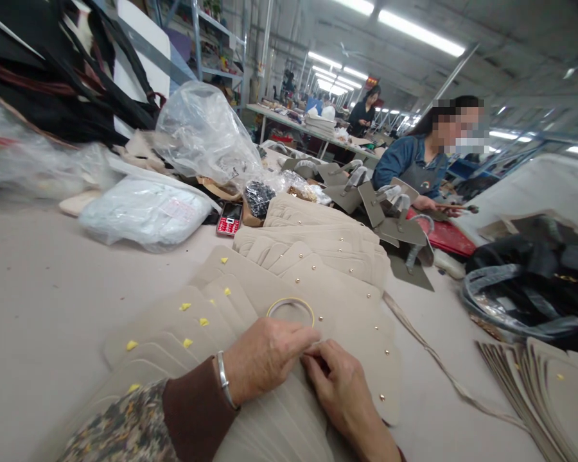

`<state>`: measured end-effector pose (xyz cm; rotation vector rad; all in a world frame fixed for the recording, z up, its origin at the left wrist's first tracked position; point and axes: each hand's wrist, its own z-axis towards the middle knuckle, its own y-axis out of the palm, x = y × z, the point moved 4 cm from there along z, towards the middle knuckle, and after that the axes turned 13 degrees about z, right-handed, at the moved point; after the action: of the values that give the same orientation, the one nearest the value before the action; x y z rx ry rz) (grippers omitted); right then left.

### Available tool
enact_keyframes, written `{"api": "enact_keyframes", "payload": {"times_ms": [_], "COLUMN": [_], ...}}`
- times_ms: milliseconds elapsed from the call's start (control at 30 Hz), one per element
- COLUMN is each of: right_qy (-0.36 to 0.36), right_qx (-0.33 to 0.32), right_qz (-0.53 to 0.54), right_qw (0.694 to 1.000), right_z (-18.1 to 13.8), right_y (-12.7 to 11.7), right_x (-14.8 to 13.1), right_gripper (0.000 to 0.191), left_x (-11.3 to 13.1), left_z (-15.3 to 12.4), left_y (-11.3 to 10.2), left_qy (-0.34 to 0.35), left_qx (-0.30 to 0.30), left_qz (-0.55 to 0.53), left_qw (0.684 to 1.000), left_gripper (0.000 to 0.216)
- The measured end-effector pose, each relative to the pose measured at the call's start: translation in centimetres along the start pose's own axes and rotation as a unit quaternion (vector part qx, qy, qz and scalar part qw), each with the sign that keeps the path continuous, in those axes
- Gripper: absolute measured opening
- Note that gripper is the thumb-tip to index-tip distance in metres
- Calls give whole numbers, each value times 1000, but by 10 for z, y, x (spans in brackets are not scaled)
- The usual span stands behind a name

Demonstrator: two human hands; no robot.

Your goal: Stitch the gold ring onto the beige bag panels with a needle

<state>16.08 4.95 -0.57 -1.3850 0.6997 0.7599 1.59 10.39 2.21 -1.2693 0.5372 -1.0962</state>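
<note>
A thin roll of yellow-edged tape shows as a ring just beyond my left hand, its lower edge hidden by my fingers. My left hand is closed on the roll. My right hand is closed in a pinch, its fingertips close to those of the left; what it pinches is too small to make out. Under both hands lie overlapping beige panels, fanned out. Several carry small yellow tape pieces on the left; metal studs show along the right.
More beige panels stand fanned at the right, near a beige strap and black bags. A phone, a plastic-wrapped packet and olive pieces with handles lie farther back. A co-worker is beyond them.
</note>
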Motion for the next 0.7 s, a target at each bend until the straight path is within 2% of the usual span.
{"api": "enact_keyframes", "payload": {"times_ms": [100, 200, 333, 467, 633, 700], "right_qy": [-9, -101, -204, -224, -232, -219], "right_qx": [42, 97, 71, 64, 135, 148], "right_qz": [96, 105, 56, 16, -26, -14], "right_qw": [994, 985, 975, 972, 963, 964], "right_z": [1, 1, 2, 3, -1, -1], "right_y": [-14, -26, -22, -14, -15, -15], "right_x": [1, -9, -25, -27, -24, -25], "right_gripper": [16, 17, 15, 18, 17, 15], "left_x": [1, 1, 3, 5, 5, 5], "left_z": [-2, -1, 0, 2, 3, 3], "left_y": [1, 4, 6, 5, 6, 5], "left_qy": [4, -21, -32, -32, -42, -41], "left_qx": [32, 21, -14, -17, -5, 14], "left_qz": [-17, -3, 8, 9, -11, -2], "left_qw": [999, 1000, 999, 999, 999, 999], "left_gripper": [49, 53, 48, 42, 11, 13]}}
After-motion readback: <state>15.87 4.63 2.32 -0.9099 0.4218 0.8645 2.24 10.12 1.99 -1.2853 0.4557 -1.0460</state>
